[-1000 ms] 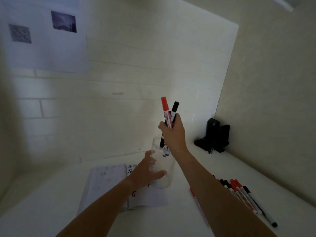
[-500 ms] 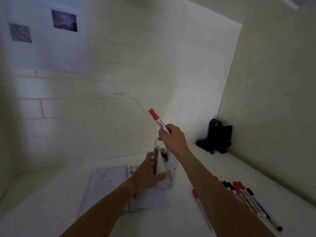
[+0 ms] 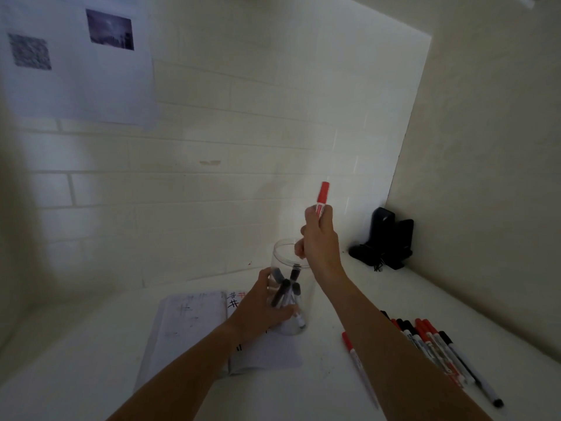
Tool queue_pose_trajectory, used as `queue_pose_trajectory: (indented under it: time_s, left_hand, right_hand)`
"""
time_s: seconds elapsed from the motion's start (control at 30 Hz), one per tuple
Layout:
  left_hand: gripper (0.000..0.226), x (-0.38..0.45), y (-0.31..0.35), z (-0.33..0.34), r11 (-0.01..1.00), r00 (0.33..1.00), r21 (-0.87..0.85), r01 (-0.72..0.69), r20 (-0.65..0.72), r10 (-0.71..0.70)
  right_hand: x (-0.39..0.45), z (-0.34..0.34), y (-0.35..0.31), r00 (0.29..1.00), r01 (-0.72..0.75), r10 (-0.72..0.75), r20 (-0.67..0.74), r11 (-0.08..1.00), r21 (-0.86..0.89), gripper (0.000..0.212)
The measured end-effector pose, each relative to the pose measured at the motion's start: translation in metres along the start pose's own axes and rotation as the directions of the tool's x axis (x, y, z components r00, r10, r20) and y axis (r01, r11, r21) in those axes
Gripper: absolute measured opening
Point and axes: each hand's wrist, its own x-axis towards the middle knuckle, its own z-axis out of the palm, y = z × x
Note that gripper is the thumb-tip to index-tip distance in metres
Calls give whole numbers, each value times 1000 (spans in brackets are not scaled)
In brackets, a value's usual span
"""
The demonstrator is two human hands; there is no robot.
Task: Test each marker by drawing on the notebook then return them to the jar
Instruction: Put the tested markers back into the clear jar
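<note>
Markers (image 3: 285,291) already stand in the clear jar (image 3: 290,326) on the far tabletop, which the left hand (image 3: 261,305) wraps to steady while the right hand (image 3: 318,235), its grip closed around a red-capped marker (image 3: 322,196), hovers above the rim, apparently ready to drop it in.

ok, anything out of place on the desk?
One red-capped marker lies alone, apart from the row of markers at the right. The jar stands upright; nothing looks spilled or damaged.

The right hand (image 3: 318,235) grips a red-capped marker (image 3: 321,197) upright above the clear jar (image 3: 283,256), which the left hand (image 3: 261,305) holds on the open notebook (image 3: 188,323). Inside stand what look like black markers (image 3: 285,291), blurred through the plastic.
</note>
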Motion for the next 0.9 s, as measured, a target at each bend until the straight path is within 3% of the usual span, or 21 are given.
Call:
queue_pose_trajectory:
  time_s: [0.13,0.23,0.3,0.43,0.53,0.67,0.73,0.9]
  left_hand:
    - [75,-2,0,3,999,1000,-42,-21,-21,20]
    - [79,-3,2,3,998,999,-45,-33,-28,32]
    - [82,-5,1,3,998,999,-49,-38,-31,36]
    - [82,-5,1,3,998,999,-51,-37,-31,36]
    - [75,-5,0,4,998,999,-45,-40,-33,39]
    - [69,-5,-3,4,997,999,-54,-46,-25,45]
    - [73,-4,-4,5,997,999,-59,-43,-32,41]
    - [75,-2,-8,7,998,998,-35,-46,-49,44]
  right_hand:
    - [3,-4,10,977,171,-200,-76,944,-281,27]
    - [8,-2,22,975,191,-218,-34,909,-371,25]
    - [7,-2,28,975,189,-217,-45,920,-343,24]
    - [0,-7,17,969,196,-209,-129,975,-109,33]
    - [2,-7,15,983,169,-175,-55,980,-100,26]
    - [7,-6,29,983,185,-175,61,905,-382,18]
    - [7,-6,34,969,243,-234,81,833,-497,26]
    - [5,-10,37,955,291,-273,119,772,-564,24]
